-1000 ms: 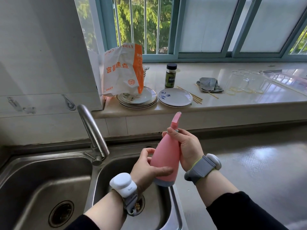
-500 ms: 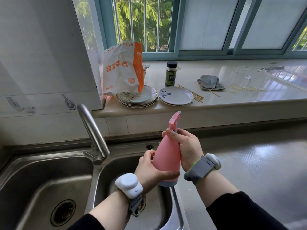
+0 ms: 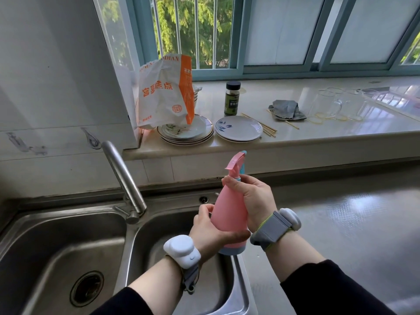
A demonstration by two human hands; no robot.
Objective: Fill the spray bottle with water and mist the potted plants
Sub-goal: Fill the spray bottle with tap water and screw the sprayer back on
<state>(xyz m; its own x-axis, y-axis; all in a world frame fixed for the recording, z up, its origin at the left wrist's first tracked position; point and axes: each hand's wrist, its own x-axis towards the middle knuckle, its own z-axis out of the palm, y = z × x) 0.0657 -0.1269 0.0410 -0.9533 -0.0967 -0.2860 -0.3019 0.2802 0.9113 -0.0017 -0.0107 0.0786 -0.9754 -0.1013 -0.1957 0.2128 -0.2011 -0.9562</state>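
Both hands were on the pink spray bottle (image 3: 228, 214) over the sink (image 3: 68, 226) — left hand (image 3: 211, 228) gripped its base, right hand (image 3: 254, 198) wrapped the neck, probably to unscrew the sprayer for filling.

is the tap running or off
Off. No water comes from the steel tap, and the sink basin below looks dry. Both hands hold the pink spray bottle, its spray head on.

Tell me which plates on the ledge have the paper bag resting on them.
The stack of plates on the left, nearest the wall, carries the paper bag. The single blue-flowered plate beside it to the right is bare, with chopsticks alongside.
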